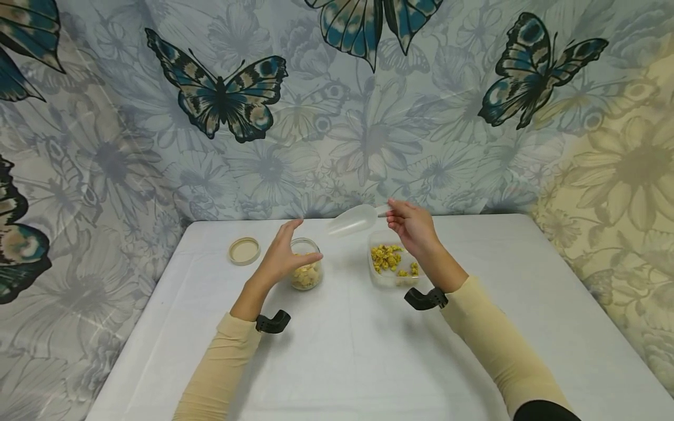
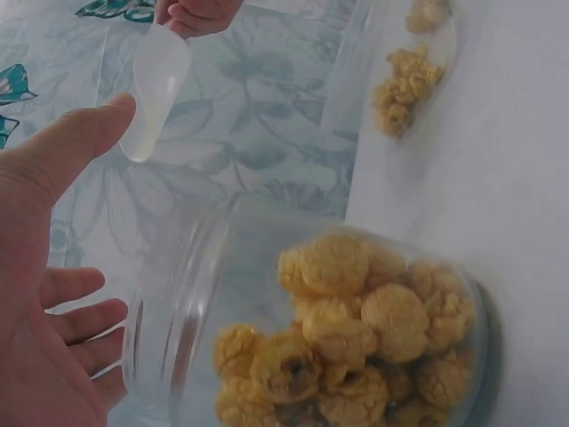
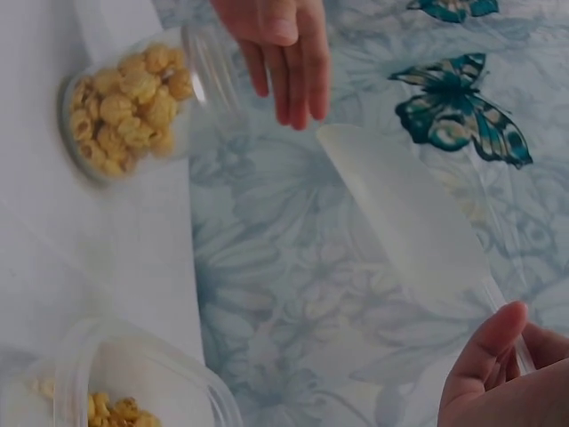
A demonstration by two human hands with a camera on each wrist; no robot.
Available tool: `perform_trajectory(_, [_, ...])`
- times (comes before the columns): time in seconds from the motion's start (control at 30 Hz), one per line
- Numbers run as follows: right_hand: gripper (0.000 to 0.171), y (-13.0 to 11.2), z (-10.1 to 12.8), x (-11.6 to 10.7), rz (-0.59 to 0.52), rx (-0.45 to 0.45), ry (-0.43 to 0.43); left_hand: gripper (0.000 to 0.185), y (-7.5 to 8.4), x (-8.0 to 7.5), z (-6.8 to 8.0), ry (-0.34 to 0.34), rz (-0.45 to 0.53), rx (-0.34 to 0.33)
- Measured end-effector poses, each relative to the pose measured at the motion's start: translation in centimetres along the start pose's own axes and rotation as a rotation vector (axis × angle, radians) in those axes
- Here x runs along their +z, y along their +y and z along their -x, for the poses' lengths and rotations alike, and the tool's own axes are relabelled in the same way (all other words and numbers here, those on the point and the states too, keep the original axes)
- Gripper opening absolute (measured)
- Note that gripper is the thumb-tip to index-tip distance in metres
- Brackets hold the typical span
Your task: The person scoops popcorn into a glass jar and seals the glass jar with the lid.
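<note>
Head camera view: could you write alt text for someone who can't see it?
A person's right hand holds a clear plastic scoop above a white table, while the left hand cups a glass jar of yellow snack pieces. A clear tub of the pieces and a lid lie nearby.

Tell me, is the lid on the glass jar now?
No, the lid lies on the table left of the open glass jar, beside the left hand.

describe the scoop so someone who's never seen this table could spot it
On the white table, look above the gap between the clear glass jar of yellow puffs and the clear plastic tub. The translucent white plastic scoop hangs there, pinched by the right hand; it alone is off the table and empty.
</note>
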State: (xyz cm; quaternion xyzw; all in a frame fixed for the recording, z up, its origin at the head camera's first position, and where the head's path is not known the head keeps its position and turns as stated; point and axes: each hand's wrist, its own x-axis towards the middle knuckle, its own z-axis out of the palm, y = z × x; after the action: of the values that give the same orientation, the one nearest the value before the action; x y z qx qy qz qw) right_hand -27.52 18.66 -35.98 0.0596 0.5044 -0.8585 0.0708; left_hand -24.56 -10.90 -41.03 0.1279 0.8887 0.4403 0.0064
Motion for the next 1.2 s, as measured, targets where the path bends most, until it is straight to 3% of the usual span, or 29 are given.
perform_trajectory(0.57, [0.015,-1.2,0.7,-3.0,-0.03,-0.045,0.066,0.097,2.6,2.5,-0.8,0.004,-0.002,0.09])
perform_trajectory(0.73, [0.009,-1.3,0.9,-3.8,-0.037,-0.06,0.088,0.095,2.9,3.4,-0.9,-0.002,0.03,0.127])
perform_trajectory(1.2, [0.01,-1.6,0.6,-6.1,-0.099,-0.117,0.179,0.094,4.2,6.3,-1.8,-0.036,0.029,0.134])
